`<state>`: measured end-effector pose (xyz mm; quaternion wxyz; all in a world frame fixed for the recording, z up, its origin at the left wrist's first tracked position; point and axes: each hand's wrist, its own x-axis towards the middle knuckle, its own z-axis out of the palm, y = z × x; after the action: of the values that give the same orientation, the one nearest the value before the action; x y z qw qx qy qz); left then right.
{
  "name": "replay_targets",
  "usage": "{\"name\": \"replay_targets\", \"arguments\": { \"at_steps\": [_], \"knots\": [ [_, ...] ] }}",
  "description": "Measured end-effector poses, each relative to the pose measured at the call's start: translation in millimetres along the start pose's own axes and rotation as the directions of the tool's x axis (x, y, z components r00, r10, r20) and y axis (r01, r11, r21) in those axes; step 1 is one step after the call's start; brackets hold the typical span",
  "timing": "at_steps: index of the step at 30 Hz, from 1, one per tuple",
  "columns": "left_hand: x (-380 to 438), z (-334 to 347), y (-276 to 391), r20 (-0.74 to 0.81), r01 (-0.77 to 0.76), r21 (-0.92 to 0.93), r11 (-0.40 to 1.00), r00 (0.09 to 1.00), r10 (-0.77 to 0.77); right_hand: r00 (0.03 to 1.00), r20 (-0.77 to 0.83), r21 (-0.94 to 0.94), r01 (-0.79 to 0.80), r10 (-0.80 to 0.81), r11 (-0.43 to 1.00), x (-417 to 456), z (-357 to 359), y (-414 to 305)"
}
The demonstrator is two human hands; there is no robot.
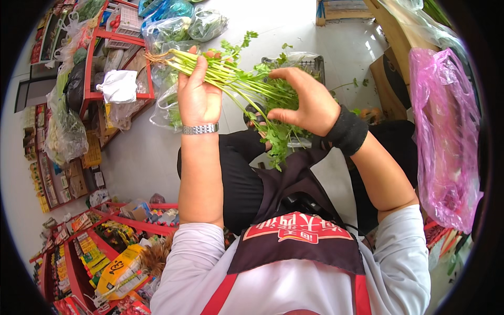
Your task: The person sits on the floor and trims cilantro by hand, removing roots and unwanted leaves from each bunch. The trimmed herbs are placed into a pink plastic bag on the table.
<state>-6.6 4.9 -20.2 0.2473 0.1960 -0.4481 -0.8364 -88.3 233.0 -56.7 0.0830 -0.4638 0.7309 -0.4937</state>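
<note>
A bunch of leafy cilantro (236, 78), its pale roots pointing left, lies across my left hand (200, 88), whose thumb and fingers close around the stems near the root end. My right hand (305, 100) is curved over the leafy end with thumb and fingers spread apart; whether it touches the leaves I cannot tell. Beneath the leaves stands a dark plastic crate (319, 65) lined with clear plastic and holding more greens, partly hidden by my right hand and the bunch.
Clear bags of greens (206, 23) rest on the floor beyond my left hand. A red metal rack (118, 95) stands at left, with stocked shelves (94, 252) lower left. Pink plastic bag (445, 138) hangs at right beside a cardboard box (388, 78).
</note>
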Motion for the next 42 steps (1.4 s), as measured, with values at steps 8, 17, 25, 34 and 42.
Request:
{"name": "replay_targets", "arguments": {
  "at_steps": [8,17,25,34,42],
  "knots": [
    [-7.6,15.1,-10.2,0.012,0.012,-0.013,1.0,1.0,-0.012,0.961,0.228,0.139,-0.19,0.155,0.972,-11.4,26.8,4.5],
    [-8.0,16.7,19.4,0.193,0.106,-0.129,0.986,0.978,-0.08,0.732,0.659,0.705,-0.681,0.171,0.197,-0.2,-9.9,-8.2],
    [-13.0,20.0,18.7,0.168,0.093,-0.11,0.99,0.983,-0.073,0.75,0.644,0.713,-0.66,0.149,0.236,1.4,-16.0,-9.1],
    [-12.4,17.0,8.7,0.111,0.117,-0.12,0.986,0.988,-0.104,0.804,0.534,0.659,-0.59,0.262,0.466,1.6,-24.1,1.4],
    [-7.6,8.1,7.0,0.112,0.148,-0.163,0.975,0.985,-0.131,0.939,0.231,0.409,-0.332,0.256,0.85,9.2,-25.6,11.8]
  ]
}}
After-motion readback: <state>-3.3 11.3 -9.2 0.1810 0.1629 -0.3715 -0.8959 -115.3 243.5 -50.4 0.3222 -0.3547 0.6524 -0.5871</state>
